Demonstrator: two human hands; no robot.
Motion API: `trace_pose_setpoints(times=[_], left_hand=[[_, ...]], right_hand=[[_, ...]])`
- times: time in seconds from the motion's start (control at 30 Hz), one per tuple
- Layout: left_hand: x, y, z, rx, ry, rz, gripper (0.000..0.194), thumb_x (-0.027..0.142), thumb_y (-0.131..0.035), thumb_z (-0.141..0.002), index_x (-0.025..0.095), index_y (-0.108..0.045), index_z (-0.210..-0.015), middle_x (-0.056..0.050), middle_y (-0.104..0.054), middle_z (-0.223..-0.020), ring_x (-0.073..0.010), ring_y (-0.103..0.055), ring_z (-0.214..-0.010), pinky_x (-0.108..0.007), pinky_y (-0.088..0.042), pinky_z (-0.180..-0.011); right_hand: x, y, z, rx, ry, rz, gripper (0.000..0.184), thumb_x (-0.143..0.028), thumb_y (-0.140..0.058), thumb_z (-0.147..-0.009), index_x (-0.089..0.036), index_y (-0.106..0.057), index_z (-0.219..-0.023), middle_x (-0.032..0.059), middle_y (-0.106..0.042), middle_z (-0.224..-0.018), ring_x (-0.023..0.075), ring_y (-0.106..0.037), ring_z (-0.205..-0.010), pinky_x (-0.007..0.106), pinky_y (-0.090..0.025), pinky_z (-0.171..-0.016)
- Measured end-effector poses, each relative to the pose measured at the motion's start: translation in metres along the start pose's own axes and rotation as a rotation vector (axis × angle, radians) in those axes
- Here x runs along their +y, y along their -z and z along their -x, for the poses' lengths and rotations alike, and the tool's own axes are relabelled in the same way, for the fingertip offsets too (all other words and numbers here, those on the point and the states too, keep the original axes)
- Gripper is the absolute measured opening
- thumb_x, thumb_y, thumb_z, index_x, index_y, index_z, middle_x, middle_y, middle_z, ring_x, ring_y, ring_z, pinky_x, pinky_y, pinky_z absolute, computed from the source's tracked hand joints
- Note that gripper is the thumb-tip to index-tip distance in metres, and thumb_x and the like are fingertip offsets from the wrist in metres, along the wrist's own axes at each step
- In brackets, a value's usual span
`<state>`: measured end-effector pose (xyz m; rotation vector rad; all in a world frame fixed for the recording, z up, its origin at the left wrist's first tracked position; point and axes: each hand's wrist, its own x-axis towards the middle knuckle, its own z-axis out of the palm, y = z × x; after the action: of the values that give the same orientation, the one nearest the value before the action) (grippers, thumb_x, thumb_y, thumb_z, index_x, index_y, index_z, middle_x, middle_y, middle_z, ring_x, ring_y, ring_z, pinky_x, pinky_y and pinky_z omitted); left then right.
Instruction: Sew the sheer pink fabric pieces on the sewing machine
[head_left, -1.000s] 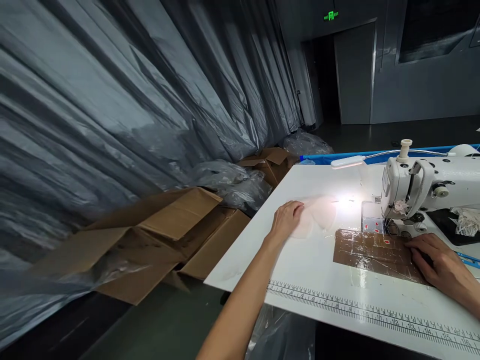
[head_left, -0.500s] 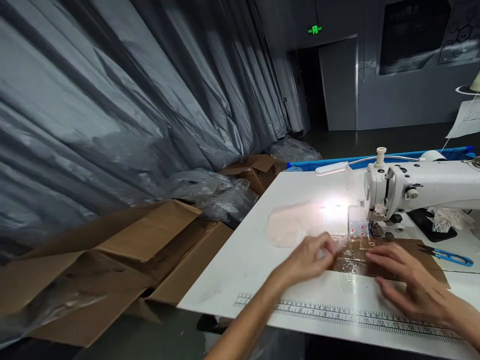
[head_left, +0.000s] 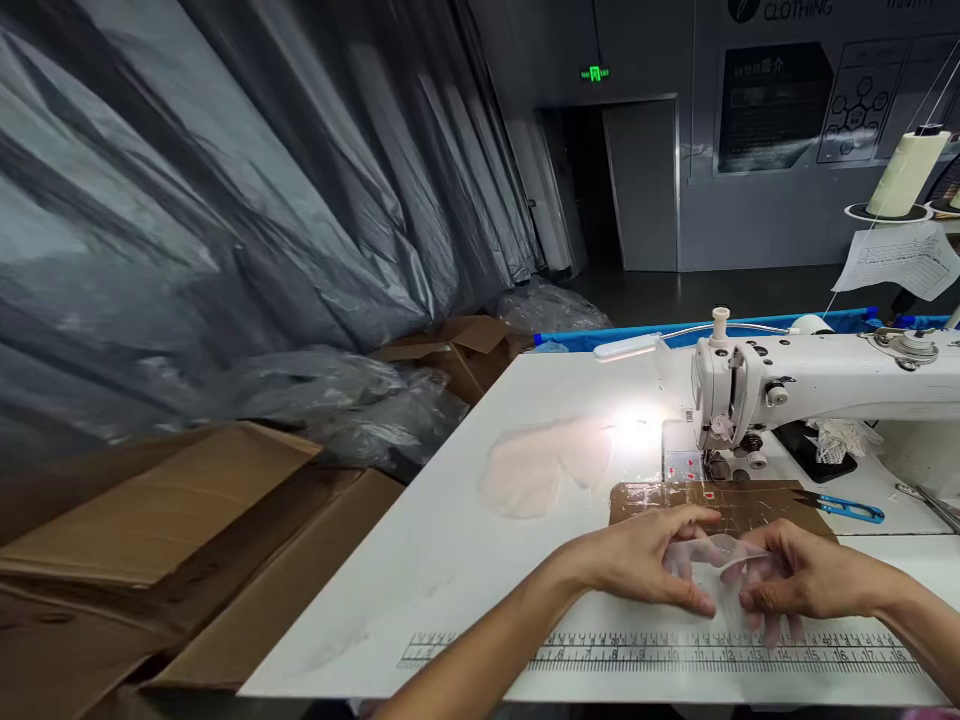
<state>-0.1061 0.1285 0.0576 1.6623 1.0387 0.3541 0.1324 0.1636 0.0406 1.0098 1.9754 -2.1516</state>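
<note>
A small piece of sheer, whitish fabric (head_left: 718, 552) is stretched between my two hands above the front of the white table. My left hand (head_left: 645, 562) has its fingers curled behind the cloth, which shows them through, with the thumb in front. On the other side my right hand (head_left: 806, 575) pinches the cloth between thumb and fingers. Just behind them lies a brown, tape-covered board (head_left: 735, 500), partly hidden by the hands. The white sewing machine (head_left: 825, 380) stands beyond it, its needle area lit by a bright lamp (head_left: 634, 425).
Sheer pale pink fabric pieces (head_left: 521, 470) lie left of the machine. Blue thread snips (head_left: 851, 508) rest at the board's right end, with white lace (head_left: 840, 440) behind. A printed ruler (head_left: 630, 655) runs along the front edge. Cardboard boxes (head_left: 172, 500) stand left of the table.
Both hands have come closer together and nearer the front edge, off the brown board, and now hold the sheer fabric between them. The view has shifted right.
</note>
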Motion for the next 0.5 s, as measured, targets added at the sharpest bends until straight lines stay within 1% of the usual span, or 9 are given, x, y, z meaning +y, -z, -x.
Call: trace_pose_setpoints(times=[0.03,0.1,0.13,0.2,0.3,0.43,0.5], left_hand=[[-0.002,0.001,-0.007,0.025,0.023,-0.004,0.071,0.043,-0.080,-0.071,0.019,-0.055,-0.133,-0.010,-0.069,-0.112,-0.0213,-0.064,-0.095,-0.030,-0.047,-0.076],[-0.006,0.000,-0.020,0.084,0.060,0.013,0.044,0.046,-0.071,-0.079,0.017,-0.068,-0.111,-0.006,-0.070,-0.090,-0.0179,-0.062,-0.081,-0.027,-0.044,-0.068],[-0.008,0.000,-0.024,0.117,0.069,0.031,0.034,0.045,-0.068,-0.081,0.017,-0.071,-0.100,-0.003,-0.068,-0.080,-0.0154,-0.059,-0.072,-0.025,-0.042,-0.063],[-0.011,-0.002,-0.027,0.223,0.073,0.065,0.026,0.042,-0.066,-0.081,0.017,-0.070,-0.083,0.001,-0.060,-0.064,-0.0122,-0.053,-0.060,-0.024,-0.038,-0.057],[-0.018,-0.004,-0.026,0.415,0.069,0.112,0.026,0.043,-0.069,-0.078,0.017,-0.066,-0.077,0.004,-0.054,-0.055,-0.0116,-0.052,-0.054,-0.023,-0.039,-0.056],[-0.026,-0.004,-0.026,0.593,0.023,0.284,0.042,0.058,-0.070,-0.076,0.017,-0.063,-0.074,0.001,-0.063,-0.066,-0.0120,-0.057,-0.056,-0.024,-0.045,-0.057],[-0.028,-0.004,-0.028,0.666,0.001,0.406,0.050,0.065,-0.071,-0.072,0.016,-0.063,-0.075,0.000,-0.064,-0.069,-0.0136,-0.060,-0.061,-0.025,-0.048,-0.058]], right_hand=[[-0.001,0.002,-0.003,0.009,-0.008,0.024,0.057,-0.060,-0.076,-0.068,-0.015,-0.054,-0.097,0.0032,-0.069,-0.081,0.0127,-0.067,-0.063,0.017,-0.043,-0.050],[-0.002,0.006,-0.008,0.037,-0.018,0.060,0.060,-0.060,-0.076,-0.068,-0.015,-0.053,-0.099,0.0031,-0.069,-0.080,0.0134,-0.067,-0.064,0.019,-0.044,-0.053],[-0.002,0.007,-0.011,0.056,-0.018,0.073,0.061,-0.062,-0.074,-0.068,-0.015,-0.052,-0.100,0.0032,-0.069,-0.079,0.0138,-0.067,-0.065,0.020,-0.044,-0.053],[-0.003,0.010,-0.016,0.123,0.009,0.082,0.062,-0.067,-0.070,-0.070,-0.016,-0.051,-0.100,0.0037,-0.068,-0.080,0.0142,-0.066,-0.066,0.020,-0.042,-0.052],[-0.005,0.014,-0.025,0.253,0.063,0.025,0.066,-0.075,-0.065,-0.069,-0.017,-0.050,-0.096,0.0026,-0.066,-0.078,0.0126,-0.063,-0.062,0.020,-0.039,-0.048],[-0.002,0.019,-0.039,0.310,0.060,-0.089,0.072,-0.080,-0.067,-0.063,-0.018,-0.047,-0.094,0.0000,-0.062,-0.072,0.0108,-0.060,-0.056,0.020,-0.037,-0.045],[0.001,0.020,-0.045,0.326,0.076,-0.123,0.074,-0.082,-0.067,-0.061,-0.018,-0.047,-0.092,-0.0006,-0.062,-0.070,0.0103,-0.059,-0.055,0.020,-0.036,-0.045]])
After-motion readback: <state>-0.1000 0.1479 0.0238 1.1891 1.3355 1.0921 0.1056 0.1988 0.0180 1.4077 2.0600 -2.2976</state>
